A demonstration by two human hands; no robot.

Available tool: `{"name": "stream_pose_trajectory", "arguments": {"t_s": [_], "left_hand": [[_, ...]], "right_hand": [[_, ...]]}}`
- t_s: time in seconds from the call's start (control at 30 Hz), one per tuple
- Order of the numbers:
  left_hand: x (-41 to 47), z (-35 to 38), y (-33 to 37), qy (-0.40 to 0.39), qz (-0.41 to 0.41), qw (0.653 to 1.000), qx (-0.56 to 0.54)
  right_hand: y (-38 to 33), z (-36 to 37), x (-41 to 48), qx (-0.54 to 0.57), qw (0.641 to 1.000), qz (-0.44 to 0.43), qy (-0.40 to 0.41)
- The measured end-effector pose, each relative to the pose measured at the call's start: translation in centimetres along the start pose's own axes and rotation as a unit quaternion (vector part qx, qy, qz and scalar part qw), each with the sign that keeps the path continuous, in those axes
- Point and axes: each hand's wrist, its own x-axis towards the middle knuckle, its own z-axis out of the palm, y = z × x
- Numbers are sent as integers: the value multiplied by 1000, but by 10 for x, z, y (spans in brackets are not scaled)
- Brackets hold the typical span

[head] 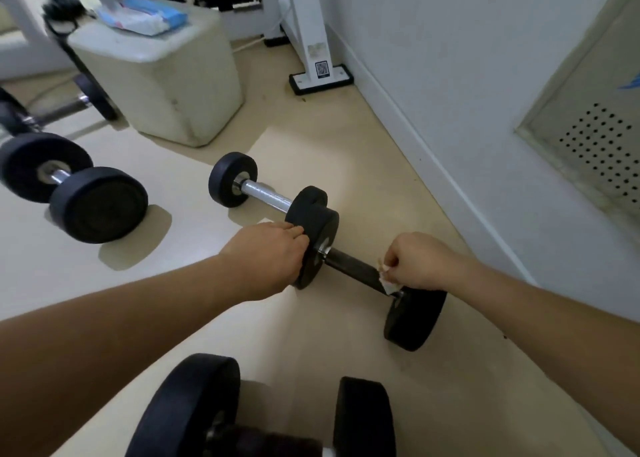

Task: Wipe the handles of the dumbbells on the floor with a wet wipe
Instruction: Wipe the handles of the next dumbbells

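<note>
Dumbbell handle [349, 266] w/ wet wipe [388, 281] in R hand [419, 262]

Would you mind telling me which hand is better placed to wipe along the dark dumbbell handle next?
Right. The right hand pinches the wet wipe against the handle; the left hand grips the end weight, steadying it.

Both bare forearms reach forward and nearly meet at mid-view. The left arm comes in from 8 o'clock; the left hand [266, 259] is knuckles-up, fingers curled over the rim of a black round dumbbell plate [318, 238]. The right arm enters from 4 o'clock; the right hand [424, 262] is fisted, pinching a crumpled white wet wipe [388, 281] against the dark metal dumbbell handle [351, 266].
</note>
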Motion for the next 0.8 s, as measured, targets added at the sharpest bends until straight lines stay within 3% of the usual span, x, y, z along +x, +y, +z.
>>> {"name": "stream_pose_trajectory", "arguments": {"t_s": [0.1,0.2,0.4,0.53,0.6,0.7,0.8], "left_hand": [[0,-2,7,-44,-74,996,-29],[-9,10,19,-48,-110,993,-7],[-43,33,34,21,-166,986,-3],[-38,23,65,71,-242,967,-45],[-44,26,104,79,-190,972,-113],[-62,42,149,-32,-110,963,-243],[-73,58,148,-57,-88,962,-252]], "right_hand": [[-6,6,-13,-32,998,-48,-1],[-9,16,-3,28,997,-69,-2],[-55,36,40,116,988,-101,8],[-39,37,41,204,973,-101,-29],[-31,31,34,225,964,-125,-69],[-35,29,35,183,972,-134,-61],[-39,36,29,224,965,-132,-35]]}}
